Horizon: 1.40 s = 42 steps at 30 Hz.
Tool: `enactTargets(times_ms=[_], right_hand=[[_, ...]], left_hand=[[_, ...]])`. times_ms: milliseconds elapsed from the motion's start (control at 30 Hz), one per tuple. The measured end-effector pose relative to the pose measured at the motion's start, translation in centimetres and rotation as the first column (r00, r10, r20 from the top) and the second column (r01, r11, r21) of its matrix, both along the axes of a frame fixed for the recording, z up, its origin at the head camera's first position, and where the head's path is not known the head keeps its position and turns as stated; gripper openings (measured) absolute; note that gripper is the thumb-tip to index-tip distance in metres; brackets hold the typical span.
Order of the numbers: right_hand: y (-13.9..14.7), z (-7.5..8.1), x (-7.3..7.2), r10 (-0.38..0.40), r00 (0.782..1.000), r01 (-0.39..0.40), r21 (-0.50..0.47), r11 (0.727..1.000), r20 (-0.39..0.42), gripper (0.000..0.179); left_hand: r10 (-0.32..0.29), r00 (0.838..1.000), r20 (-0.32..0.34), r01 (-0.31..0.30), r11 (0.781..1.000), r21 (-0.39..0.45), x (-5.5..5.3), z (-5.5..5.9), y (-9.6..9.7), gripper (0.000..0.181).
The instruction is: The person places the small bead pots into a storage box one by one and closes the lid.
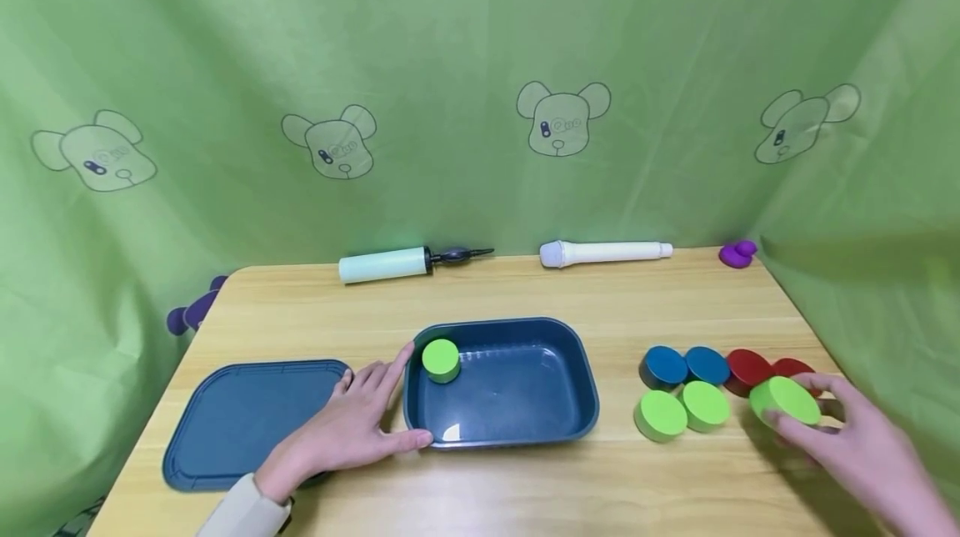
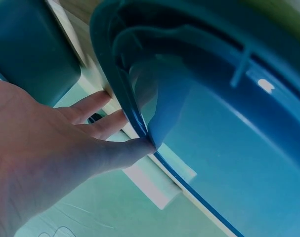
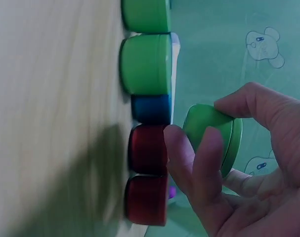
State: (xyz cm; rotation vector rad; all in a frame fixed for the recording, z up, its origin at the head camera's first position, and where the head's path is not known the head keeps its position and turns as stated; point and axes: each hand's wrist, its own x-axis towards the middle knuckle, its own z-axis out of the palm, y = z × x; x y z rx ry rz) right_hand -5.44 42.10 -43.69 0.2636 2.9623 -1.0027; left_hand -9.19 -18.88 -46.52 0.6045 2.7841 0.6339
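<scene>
The right hand's grip [image 1: 864, 433] pinches a tilted green disc [image 1: 787, 402] above the bench [image 1: 510, 491], near 2 blue discs [image 1: 666, 367], 2 red discs [image 1: 748, 370] and 2 grouped green discs [image 1: 661, 415]. The left hand's grip [image 1: 349, 429], fingers spread, touches a blue container [image 1: 517, 395] holding 1 boxed green disc [image 1: 441, 358], far-left corner.

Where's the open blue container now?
In the head view, the container stands near the middle of the table, left hand at its left rim, lid farther left.
</scene>
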Motion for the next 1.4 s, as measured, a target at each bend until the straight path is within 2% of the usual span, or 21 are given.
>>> enactTargets(times_ms=[167,300,567,800,1100,1400], right_hand=[[-1.0,0.8,0.0,0.028,0.999,-0.028,-0.019,0.999,-0.035,0.069],[-2.0,1.8,-0.2,0.071,0.994,-0.070,0.008,0.997,-0.080,0.070],[-4.1,2.9,-1.5,0.119,0.975,-0.120,0.003,0.993,-0.186,0.067],[-5.8,2.9,-2.3,0.135,0.951,-0.153,-0.046,0.987,-0.278,0.064],[-8.0,3.2,-2.7,0.127,0.944,-0.171,-0.123,0.978,-0.304,0.066],[-10.2,3.9,-3.5,0.146,0.943,-0.190,-0.121,0.974,-0.300,0.069]], left_hand=[[-0.011,1.000,0.011,0.011,1.000,0.013,0.0,0.2,0.2,0.118],[-0.007,1.000,0.008,0.007,1.000,0.010,-0.1,0.3,0.2,0.117],[0.001,1.000,-0.006,-0.001,1.000,0.011,-0.1,0.4,0.1,0.118],[-0.005,1.000,0.002,0.005,1.000,0.007,0.0,0.2,0.2,0.118],[-0.008,1.000,-0.003,0.008,1.000,0.007,0.0,0.4,0.1,0.118],[0.000,1.000,0.009,0.000,1.000,0.010,0.0,0.5,0.1,0.117]])
